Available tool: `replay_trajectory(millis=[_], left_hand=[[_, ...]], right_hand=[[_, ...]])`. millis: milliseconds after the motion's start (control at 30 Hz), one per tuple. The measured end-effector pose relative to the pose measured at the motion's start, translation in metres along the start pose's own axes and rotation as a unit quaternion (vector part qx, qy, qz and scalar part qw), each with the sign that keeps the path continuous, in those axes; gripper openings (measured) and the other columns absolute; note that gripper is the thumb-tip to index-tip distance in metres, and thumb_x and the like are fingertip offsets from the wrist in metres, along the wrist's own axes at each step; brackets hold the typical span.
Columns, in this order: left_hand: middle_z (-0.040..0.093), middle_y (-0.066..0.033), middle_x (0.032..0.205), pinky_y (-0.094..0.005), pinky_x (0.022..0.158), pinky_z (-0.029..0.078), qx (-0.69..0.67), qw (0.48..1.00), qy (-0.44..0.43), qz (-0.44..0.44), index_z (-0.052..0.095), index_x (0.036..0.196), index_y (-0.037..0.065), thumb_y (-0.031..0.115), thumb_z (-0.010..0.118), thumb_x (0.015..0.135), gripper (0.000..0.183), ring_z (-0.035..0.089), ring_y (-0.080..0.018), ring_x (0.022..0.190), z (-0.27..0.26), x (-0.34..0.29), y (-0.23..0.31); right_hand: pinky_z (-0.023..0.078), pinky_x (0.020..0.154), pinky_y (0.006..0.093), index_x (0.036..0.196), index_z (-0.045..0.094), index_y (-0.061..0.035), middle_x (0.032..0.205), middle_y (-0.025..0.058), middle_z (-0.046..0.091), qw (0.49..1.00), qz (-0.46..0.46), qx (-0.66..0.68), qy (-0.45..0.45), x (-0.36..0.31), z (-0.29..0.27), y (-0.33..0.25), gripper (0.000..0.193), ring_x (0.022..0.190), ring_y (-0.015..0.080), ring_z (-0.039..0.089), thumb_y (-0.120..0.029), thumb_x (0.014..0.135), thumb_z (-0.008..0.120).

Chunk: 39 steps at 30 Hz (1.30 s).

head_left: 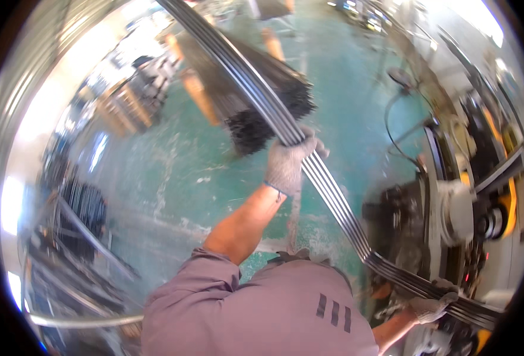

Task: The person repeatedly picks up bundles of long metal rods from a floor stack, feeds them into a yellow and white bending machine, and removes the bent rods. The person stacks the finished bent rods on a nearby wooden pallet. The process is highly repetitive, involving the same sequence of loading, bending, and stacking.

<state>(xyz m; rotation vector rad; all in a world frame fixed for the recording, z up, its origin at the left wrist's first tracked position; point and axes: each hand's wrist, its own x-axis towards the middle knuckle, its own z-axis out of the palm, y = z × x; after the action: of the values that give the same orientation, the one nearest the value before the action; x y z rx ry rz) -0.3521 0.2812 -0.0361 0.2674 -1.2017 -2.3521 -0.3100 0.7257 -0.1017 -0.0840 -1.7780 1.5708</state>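
Observation:
A bundle of long, thin metal bars [336, 199] runs slantwise across the view, from the far upper left to the lower right edge. My left hand [291, 155], in a light knitted glove, is wrapped round the bundle near the middle of the view. Farther down, my right hand [433, 305], also gloved, is closed round the same bars at the lower right. The bars lie side by side, and both of their ends are out of clear sight. Beyond my left hand, a stack of dark bars [268, 113] rests on wooden supports [199, 98].
Machinery with a pale rounded housing [455, 210] and yellow-orange parts [508, 207] stands close on the right. A rack of dark metal pieces [81, 219] is at the left, with a curved pale rail [84, 321] below it. The floor [155, 178] is green and scuffed.

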Motion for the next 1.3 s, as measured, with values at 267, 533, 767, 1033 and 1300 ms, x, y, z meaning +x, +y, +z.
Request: replay_trajectory(millis=[267, 533, 767, 1033, 1300], left_hand=[[0.063, -0.0136, 0.083, -0.0399, 0.075, 0.058, -0.023, 0.954, 0.279, 0.109, 0.054, 0.105, -0.002, 0.000, 0.063, 0.091, 0.016, 0.067, -0.0281, 0.079, -0.121, -0.098, 0.026], [0.061, -0.0146, 0.083, -0.0484, 0.077, 0.057, -0.143, 0.843, 0.450, 0.260, 0.053, 0.104, -0.002, -0.002, 0.062, 0.090, 0.016, 0.066, -0.0350, 0.080, -0.208, -0.209, 0.082], [0.066, -0.0176, 0.085, -0.0410, 0.082, 0.051, -0.124, 0.774, 0.494, 0.376, 0.059, 0.096, -0.003, 0.005, 0.058, 0.091, 0.009, 0.065, -0.0293, 0.085, -0.311, -0.280, 0.135], [0.067, -0.0178, 0.095, -0.0401, 0.097, 0.051, 0.061, 0.618, 0.629, 0.468, 0.066, 0.088, -0.004, 0.009, 0.050, 0.097, 0.022, 0.065, -0.0271, 0.098, -0.404, -0.409, 0.229], [0.051, -0.0189, 0.132, -0.0558, 0.112, 0.033, -0.178, 0.658, 0.431, 0.591, 0.051, 0.129, -0.003, 0.015, 0.057, 0.094, 0.040, 0.044, -0.0346, 0.128, -0.425, -0.455, 0.264]], right_hand=[[0.041, 0.059, 0.0287, 0.092, 0.056, -0.0033, 0.069, 0.0028, 0.048, 0.932, 0.205, 0.241, -0.176, 0.046, 0.189, 0.006, 0.027, 0.062, 0.0133, 0.045, -0.029, 0.100, 0.060], [0.039, 0.049, 0.0257, 0.086, 0.054, -0.0061, 0.065, -0.0008, 0.046, 0.852, 0.201, 0.291, -0.386, -0.037, 0.349, -0.116, 0.031, 0.054, 0.0092, 0.044, -0.034, 0.097, 0.065], [0.042, 0.062, 0.0278, 0.107, 0.065, -0.0005, 0.071, -0.0003, 0.056, 0.787, 0.003, 0.267, -0.556, -0.152, 0.478, -0.309, 0.040, 0.065, 0.0089, 0.048, -0.038, 0.096, 0.057], [0.054, 0.086, 0.0353, 0.120, 0.061, 0.0054, 0.106, 0.0162, 0.070, 0.513, -0.299, 0.363, -0.718, -0.398, 0.507, -0.586, 0.057, 0.097, 0.0233, 0.067, -0.041, 0.088, 0.065], [0.049, 0.097, 0.0438, 0.130, 0.053, -0.0005, 0.114, 0.0184, 0.063, 0.300, -0.340, 0.523, -0.722, -0.486, 0.461, -0.434, 0.074, 0.112, 0.0368, 0.060, -0.036, 0.072, 0.083]])
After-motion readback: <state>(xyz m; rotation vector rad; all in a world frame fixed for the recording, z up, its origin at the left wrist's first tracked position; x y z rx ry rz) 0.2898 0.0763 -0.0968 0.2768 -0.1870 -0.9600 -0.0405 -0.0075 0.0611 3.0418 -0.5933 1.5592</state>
